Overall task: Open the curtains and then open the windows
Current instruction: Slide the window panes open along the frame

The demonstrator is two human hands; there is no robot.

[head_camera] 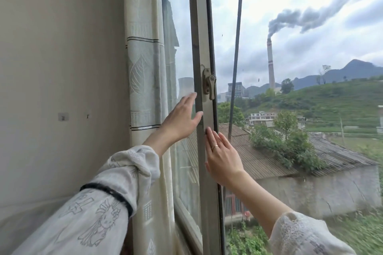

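Observation:
A pale curtain point(145, 80) with a leaf pattern hangs bunched at the left, beside the wall. A sliding window sash point(202, 27) with a grey metal frame stands just right of it, and a latch point(209, 84) sits on its upright. To the right of the sash the opening shows the outdoors with no glass. My left hand point(182, 119) lies flat, fingers spread, against the glass and the frame's left edge. My right hand point(222, 156), wearing a ring, presses flat on the frame's right edge below the latch. Neither hand grips anything.
A plain beige wall point(62, 68) fills the left side, with a small hook plate point(63, 116) on it. A dark cable point(236, 58) hangs outside the opening. Beyond are tiled roofs, trees, green hills and a smoking chimney point(270, 62).

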